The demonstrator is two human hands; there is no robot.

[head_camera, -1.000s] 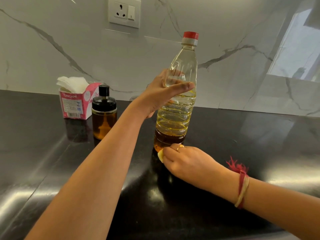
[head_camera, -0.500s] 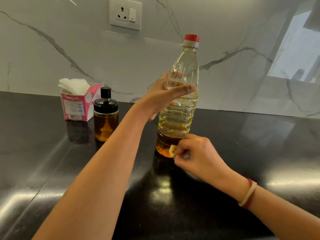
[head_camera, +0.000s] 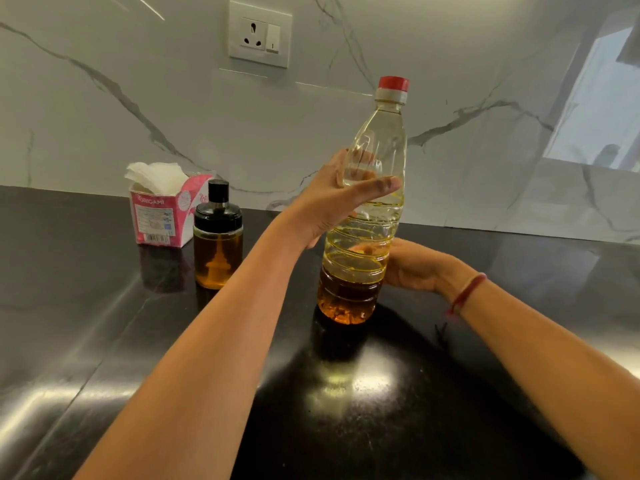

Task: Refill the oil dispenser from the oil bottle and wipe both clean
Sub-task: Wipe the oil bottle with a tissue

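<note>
A white, grey-veined marble wall (head_camera: 173, 116) is seen behind a glossy black stone countertop (head_camera: 138, 341). A tall, clear, ribbed plastic oil bottle (head_camera: 363, 233), about half filled with yellow oil, appears to be rested on its base near the middle of the counter. Its upper body is clasped by the left hand (head_camera: 332, 199), with the thumb laid across the front. The right hand (head_camera: 415, 268) is set against the lower ribs. Its fingers are hidden behind the oil, so it cannot be told whether they are curled round the plastic or pressed flat on a wipe. A small glass oil dispenser with a black lid (head_camera: 218, 251) is stood well to the left, filled and closed, just beside a pink cardboard tissue box (head_camera: 162, 216). The bottle's red screw cap (head_camera: 393, 84) is fitted.

Wiping of the bottle is judged to be under way. The thin wall could be lost from the grasp through an oily film. The bottle could be tipped by a hard sideways rub low down, and oil could be forced past a loosely tightened cap by a squeeze.
</note>
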